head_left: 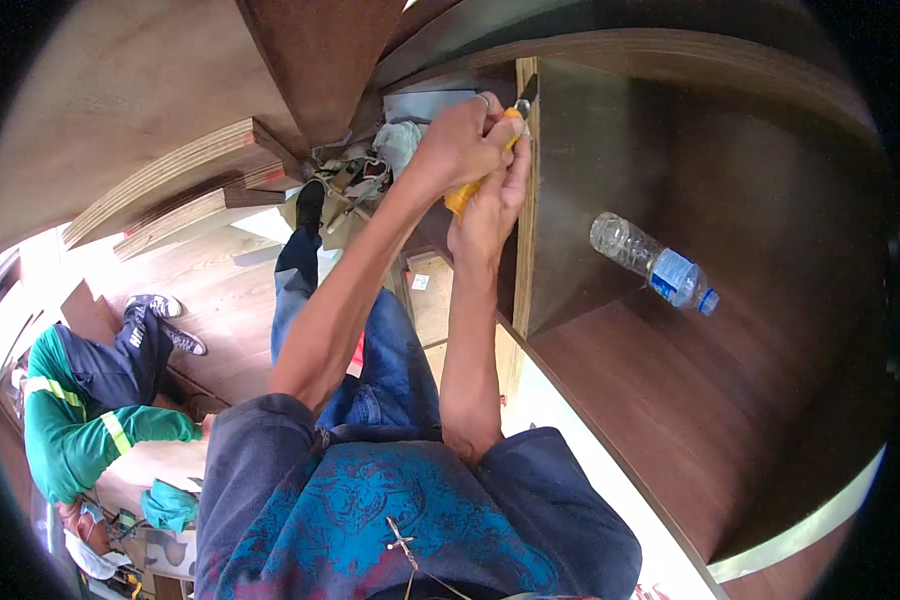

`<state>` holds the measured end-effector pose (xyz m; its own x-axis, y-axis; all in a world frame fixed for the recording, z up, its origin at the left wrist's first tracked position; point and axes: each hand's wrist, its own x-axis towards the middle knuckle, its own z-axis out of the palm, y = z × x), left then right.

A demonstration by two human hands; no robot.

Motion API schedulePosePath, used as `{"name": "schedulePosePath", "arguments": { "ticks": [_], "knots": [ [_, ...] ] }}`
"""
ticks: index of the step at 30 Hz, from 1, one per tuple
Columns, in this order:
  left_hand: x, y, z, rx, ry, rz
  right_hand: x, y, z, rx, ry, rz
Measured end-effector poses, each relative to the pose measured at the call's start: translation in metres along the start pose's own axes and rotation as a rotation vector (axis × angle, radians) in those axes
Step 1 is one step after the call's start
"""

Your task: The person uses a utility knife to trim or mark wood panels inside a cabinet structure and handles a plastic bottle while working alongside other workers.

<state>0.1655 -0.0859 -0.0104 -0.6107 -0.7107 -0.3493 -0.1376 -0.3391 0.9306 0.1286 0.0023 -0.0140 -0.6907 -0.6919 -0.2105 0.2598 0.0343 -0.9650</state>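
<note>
Both my hands are closed around a yellow-handled tool (460,198) with a metal collar and a narrow dark tip. My left hand (458,148) grips it from the left, near the upper end of the handle. Just below and to the right, my right hand (487,212) wraps the handle too. The tool's dark tip lies at the upper part of the plywood panel edge (525,230), a pale upright strip with visible layers. Whether the tip touches the wood, I cannot tell. My fingers hide part of the handle; the tool's exact kind is unclear.
Right of the panel edge, a clear plastic bottle (655,262) with a blue cap lies in a dark brown wooden compartment (760,400). Curved plywood pieces (185,185) project at the left. A person in green (65,415) sits lower left. Bags and clutter (365,170) lie beyond my legs.
</note>
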Motion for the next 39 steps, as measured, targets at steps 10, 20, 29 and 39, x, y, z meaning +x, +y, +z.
{"name": "schedulePosePath", "arguments": {
  "ticks": [10, 20, 29, 39],
  "knots": [
    [0.000, 0.005, 0.002, -0.014, 0.059, -0.007, 0.006, 0.005, -0.003, -0.008, -0.045, -0.041],
    [-0.009, -0.002, 0.009, 0.026, 0.050, -0.080, -0.007, -0.002, -0.005, -0.018, -0.010, 0.039],
    [-0.009, 0.001, 0.019, -0.093, 0.090, -0.064, -0.002, -0.007, -0.019, -0.030, -0.055, 0.050],
    [0.000, -0.004, 0.012, 0.069, 0.067, 0.021, 0.001, -0.006, -0.009, 0.048, -0.021, 0.030]
  ]
}}
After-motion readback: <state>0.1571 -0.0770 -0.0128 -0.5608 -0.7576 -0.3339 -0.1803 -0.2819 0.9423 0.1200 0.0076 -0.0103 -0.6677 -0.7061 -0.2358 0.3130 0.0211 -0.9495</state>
